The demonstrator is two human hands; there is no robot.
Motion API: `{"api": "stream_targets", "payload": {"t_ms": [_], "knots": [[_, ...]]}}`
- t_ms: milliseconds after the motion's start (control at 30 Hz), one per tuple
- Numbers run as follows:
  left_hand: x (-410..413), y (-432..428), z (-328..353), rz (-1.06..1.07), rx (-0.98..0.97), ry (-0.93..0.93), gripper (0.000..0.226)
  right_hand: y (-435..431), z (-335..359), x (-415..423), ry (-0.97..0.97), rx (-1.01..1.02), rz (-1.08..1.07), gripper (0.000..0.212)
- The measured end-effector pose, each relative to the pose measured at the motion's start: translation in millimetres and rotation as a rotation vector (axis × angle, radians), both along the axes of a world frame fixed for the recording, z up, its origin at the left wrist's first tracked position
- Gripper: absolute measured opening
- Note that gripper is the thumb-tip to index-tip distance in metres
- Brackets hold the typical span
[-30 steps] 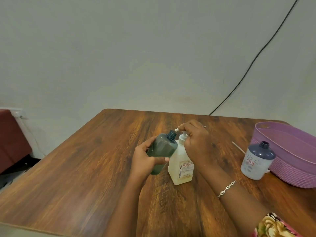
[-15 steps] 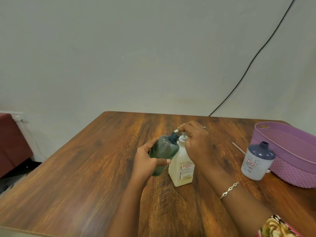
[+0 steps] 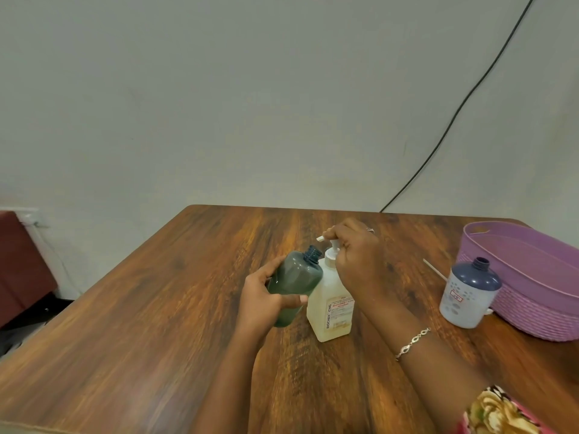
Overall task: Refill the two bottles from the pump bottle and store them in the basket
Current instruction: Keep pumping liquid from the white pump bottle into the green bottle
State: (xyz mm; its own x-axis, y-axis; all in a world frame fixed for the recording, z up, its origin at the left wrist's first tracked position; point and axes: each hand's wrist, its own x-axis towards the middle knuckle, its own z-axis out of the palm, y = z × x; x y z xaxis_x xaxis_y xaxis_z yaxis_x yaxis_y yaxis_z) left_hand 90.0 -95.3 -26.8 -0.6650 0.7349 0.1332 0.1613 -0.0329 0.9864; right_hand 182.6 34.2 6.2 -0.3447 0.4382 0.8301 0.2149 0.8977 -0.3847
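Observation:
My left hand (image 3: 262,300) grips a dark green bottle (image 3: 294,281), uncapped and tilted so its open neck points up towards the pump nozzle. A cream pump bottle (image 3: 332,303) stands upright on the wooden table (image 3: 150,324) just to its right. My right hand (image 3: 357,258) sits on top of the pump head, fingers curled over it; the white nozzle tip pokes out to the left above the green bottle's neck. A second bottle (image 3: 468,292), white with a dark blue top and no cap, stands to the right, against the purple basket (image 3: 532,308).
A thin white stick (image 3: 434,269) lies on the table behind the white bottle. A black cable (image 3: 454,120) runs down the wall to the table's far edge. A dark red seat (image 3: 18,264) stands on the floor at the left.
The pump head has risen under my right hand. The green bottle's neck now sits a little lower, below the nozzle tip. The view shifted slightly.

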Motion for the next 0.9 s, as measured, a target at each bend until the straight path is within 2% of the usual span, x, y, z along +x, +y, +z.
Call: {"api": "stream_targets", "payload": {"t_ms": [200, 367, 467, 700, 800, 900], "knots": [[0, 2, -1, 0.009, 0.001, -0.007, 0.080, -9, -15, -3, 0.049, 0.091, -0.068, 0.030], [0, 2, 1, 0.005, 0.002, -0.009, 0.079, -7, -12, -2, 0.029, 0.042, -0.028, 0.036], [1, 0, 4, -0.012, 0.009, -0.001, 0.078, 2, -2, 0, 0.029, -0.024, 0.014, 0.029], [2, 0, 4, -0.005, 0.017, -0.013, 0.075, -6, -10, -3, 0.019, 0.085, -0.060, 0.025], [3, -1, 4, -0.008, 0.026, 0.002, 0.070, -6, -11, -2, 0.020, 0.058, -0.046, 0.025], [3, -1, 7, 0.000, 0.020, -0.004, 0.074, -3, -3, 4, -0.006, 0.013, 0.003, 0.030]]}}
